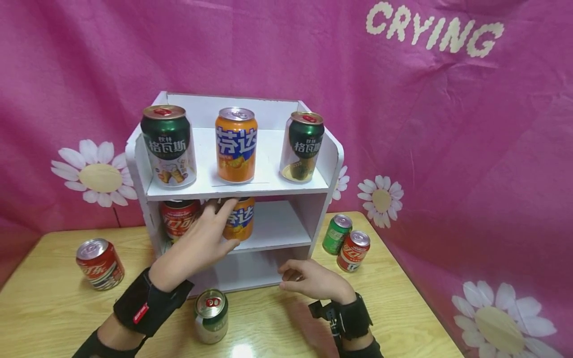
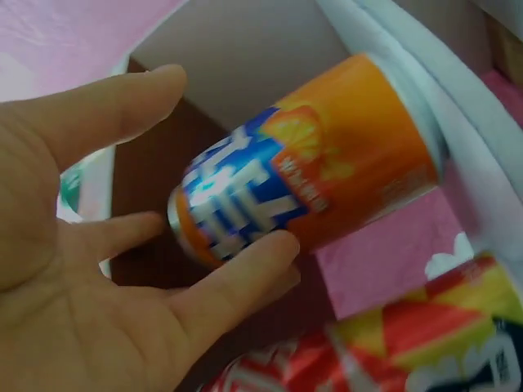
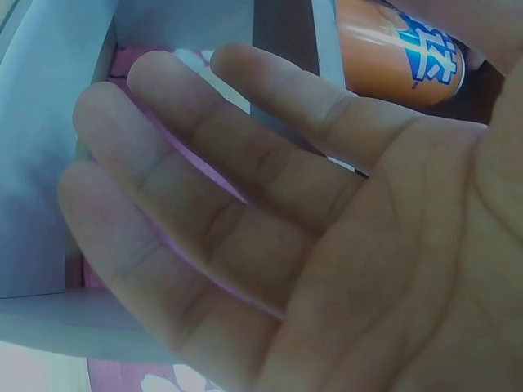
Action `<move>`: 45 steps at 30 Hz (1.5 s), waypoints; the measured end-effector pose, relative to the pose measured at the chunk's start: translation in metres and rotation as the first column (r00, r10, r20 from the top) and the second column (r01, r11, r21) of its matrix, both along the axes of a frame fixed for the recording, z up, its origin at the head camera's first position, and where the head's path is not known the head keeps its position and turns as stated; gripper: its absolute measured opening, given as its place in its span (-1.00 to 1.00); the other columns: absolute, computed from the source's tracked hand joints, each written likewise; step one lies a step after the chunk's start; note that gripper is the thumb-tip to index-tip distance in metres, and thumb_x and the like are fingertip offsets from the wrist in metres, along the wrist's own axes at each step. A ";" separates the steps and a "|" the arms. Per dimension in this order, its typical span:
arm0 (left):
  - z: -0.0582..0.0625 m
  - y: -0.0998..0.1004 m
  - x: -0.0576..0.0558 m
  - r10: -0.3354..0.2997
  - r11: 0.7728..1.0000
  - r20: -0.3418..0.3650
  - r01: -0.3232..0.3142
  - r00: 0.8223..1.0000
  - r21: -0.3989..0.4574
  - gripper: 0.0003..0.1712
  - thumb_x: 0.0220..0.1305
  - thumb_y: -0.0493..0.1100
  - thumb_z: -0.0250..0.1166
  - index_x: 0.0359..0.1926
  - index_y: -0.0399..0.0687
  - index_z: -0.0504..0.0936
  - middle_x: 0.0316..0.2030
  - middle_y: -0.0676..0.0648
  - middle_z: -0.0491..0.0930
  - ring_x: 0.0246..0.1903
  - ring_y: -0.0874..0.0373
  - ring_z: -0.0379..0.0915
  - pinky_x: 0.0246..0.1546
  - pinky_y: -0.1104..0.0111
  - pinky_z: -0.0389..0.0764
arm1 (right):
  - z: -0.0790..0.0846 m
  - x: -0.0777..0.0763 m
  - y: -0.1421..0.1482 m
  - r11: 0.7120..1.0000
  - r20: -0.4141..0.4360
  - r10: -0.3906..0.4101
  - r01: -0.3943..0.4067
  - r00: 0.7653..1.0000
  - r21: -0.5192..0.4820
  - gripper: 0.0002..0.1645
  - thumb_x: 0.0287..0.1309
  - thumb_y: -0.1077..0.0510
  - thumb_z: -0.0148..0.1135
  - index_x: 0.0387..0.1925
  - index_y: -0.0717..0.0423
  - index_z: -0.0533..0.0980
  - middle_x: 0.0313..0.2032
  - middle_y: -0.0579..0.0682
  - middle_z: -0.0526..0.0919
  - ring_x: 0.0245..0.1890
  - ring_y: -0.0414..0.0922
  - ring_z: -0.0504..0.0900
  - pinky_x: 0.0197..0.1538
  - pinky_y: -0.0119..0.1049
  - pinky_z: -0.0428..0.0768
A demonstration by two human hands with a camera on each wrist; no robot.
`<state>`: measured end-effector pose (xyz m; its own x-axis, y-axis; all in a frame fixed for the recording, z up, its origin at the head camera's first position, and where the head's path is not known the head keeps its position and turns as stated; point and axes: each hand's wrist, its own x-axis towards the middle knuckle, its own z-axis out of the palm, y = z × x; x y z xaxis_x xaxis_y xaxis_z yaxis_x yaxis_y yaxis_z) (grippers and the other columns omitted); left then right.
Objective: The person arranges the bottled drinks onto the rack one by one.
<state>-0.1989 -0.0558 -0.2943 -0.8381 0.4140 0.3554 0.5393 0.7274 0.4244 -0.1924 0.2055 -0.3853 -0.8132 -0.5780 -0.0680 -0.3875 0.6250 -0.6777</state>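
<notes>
The left hand (image 1: 201,243) reaches into the middle tier of the white three-tier shelf (image 1: 333,159), fingers spread around the orange aluminium soda can (image 2: 310,171) standing beside a red cola can (image 1: 179,219). Contact appears light, fingertips only. The right hand (image 1: 313,281) rests relaxed at the shelf base, holding nothing. Judged step: placement or release. Next move calls for clean finger clearance without tipping the can.

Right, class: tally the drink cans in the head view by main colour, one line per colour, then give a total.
Dark green and silver cans: 2
Orange cans: 2
Red cans: 3
Light green cans: 2
Total: 9
</notes>
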 end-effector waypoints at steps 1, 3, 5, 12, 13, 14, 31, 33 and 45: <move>0.000 -0.003 0.003 -0.003 1.000 -0.009 0.003 1.000 0.006 -0.16 -0.05 -0.17 0.36 0.23 -0.15 0.13 -0.12 -0.32 0.31 -0.22 -0.07 0.39 -0.37 0.15 0.50 | 0.000 0.000 0.001 1.000 -0.001 -0.002 0.002 1.000 0.001 -0.67 0.08 -0.04 0.15 -0.14 0.02 0.45 -0.35 -0.20 0.54 -0.28 -0.27 0.51 -0.23 -0.42 0.48; 0.000 -0.010 0.010 -0.014 1.000 -0.018 0.014 1.000 0.008 -0.23 -0.02 -0.15 0.33 0.22 -0.11 0.19 -0.07 -0.27 0.29 -0.15 -0.05 0.37 -0.28 0.14 0.49 | 0.000 0.000 0.002 1.000 -0.003 -0.006 0.006 1.000 0.002 -0.67 0.08 -0.05 0.14 -0.14 0.00 0.45 -0.34 -0.20 0.54 -0.27 -0.27 0.51 -0.22 -0.42 0.48; -0.001 -0.018 0.018 -0.046 0.999 -0.023 0.046 0.999 0.003 -0.36 0.03 -0.14 0.29 0.16 -0.11 0.31 -0.03 -0.18 0.33 -0.09 0.00 0.36 -0.19 0.13 0.46 | 0.000 0.001 0.006 1.000 -0.006 -0.018 0.018 1.000 0.000 -0.66 0.08 -0.07 0.14 -0.13 -0.02 0.46 -0.33 -0.21 0.54 -0.27 -0.27 0.51 -0.21 -0.41 0.48; -0.013 -0.060 0.045 -0.111 0.994 0.021 0.110 0.994 0.024 -0.72 0.15 -0.03 0.18 -0.12 0.01 0.54 -0.20 0.10 0.51 -0.20 0.22 0.43 -0.23 0.26 0.48 | 0.006 0.001 0.030 0.990 -0.064 -0.136 0.138 0.989 0.017 -0.65 0.07 -0.18 0.09 -0.23 -0.07 0.53 -0.35 -0.27 0.55 -0.28 -0.29 0.51 -0.24 -0.38 0.49; -0.018 -0.066 0.047 -0.088 0.996 0.025 0.087 0.996 0.036 -0.74 0.15 -0.02 0.18 -0.15 0.04 0.55 -0.22 0.13 0.51 -0.23 0.24 0.43 -0.26 0.29 0.49 | 0.007 0.000 0.035 0.987 -0.078 -0.156 0.158 0.985 0.021 -0.64 0.07 -0.19 0.09 -0.24 -0.06 0.54 -0.36 -0.28 0.55 -0.29 -0.30 0.51 -0.25 -0.37 0.49; -0.022 -0.073 0.049 -0.071 0.996 0.035 0.068 0.997 0.061 -0.77 0.15 -0.02 0.19 -0.17 0.05 0.56 -0.25 0.14 0.52 -0.26 0.25 0.44 -0.30 0.31 0.50 | 0.007 0.000 0.039 0.984 -0.090 -0.177 0.179 0.980 0.019 -0.63 0.07 -0.20 0.08 -0.25 -0.06 0.54 -0.37 -0.28 0.56 -0.30 -0.30 0.52 -0.25 -0.36 0.49; -0.062 -0.158 0.037 0.285 0.957 0.272 -0.287 0.919 -0.031 -0.52 0.21 0.22 -0.02 -0.20 -0.07 0.53 -0.34 -0.05 0.54 -0.33 -0.03 0.45 -0.45 0.10 0.46 | 0.002 -0.025 0.089 0.769 -0.471 -0.619 0.608 0.629 -0.199 -0.86 0.02 0.06 0.22 -0.45 0.04 0.52 -0.51 -0.10 0.53 -0.48 -0.19 0.48 -0.44 -0.29 0.45; -0.064 -0.162 0.035 0.300 0.954 0.261 -0.296 0.917 -0.056 -0.54 0.22 0.19 -0.02 -0.22 -0.08 0.53 -0.36 -0.06 0.54 -0.35 -0.04 0.45 -0.46 0.10 0.43 | 0.001 -0.028 0.091 0.742 -0.497 -0.642 0.636 0.583 -0.212 -0.86 0.01 0.09 0.23 -0.47 0.07 0.51 -0.50 -0.07 0.53 -0.46 -0.16 0.48 -0.43 -0.27 0.44; -0.076 -0.176 0.020 0.434 0.900 0.108 -0.436 0.894 -0.005 -0.60 0.22 0.06 0.05 -0.25 -0.22 0.52 -0.35 -0.26 0.53 -0.33 -0.20 0.41 -0.43 0.00 0.34 | -0.006 -0.031 0.100 0.736 -0.384 -0.655 0.664 0.651 -0.129 -0.79 0.04 0.02 0.20 -0.41 0.08 0.48 -0.46 -0.04 0.54 -0.42 -0.14 0.49 -0.33 -0.24 0.45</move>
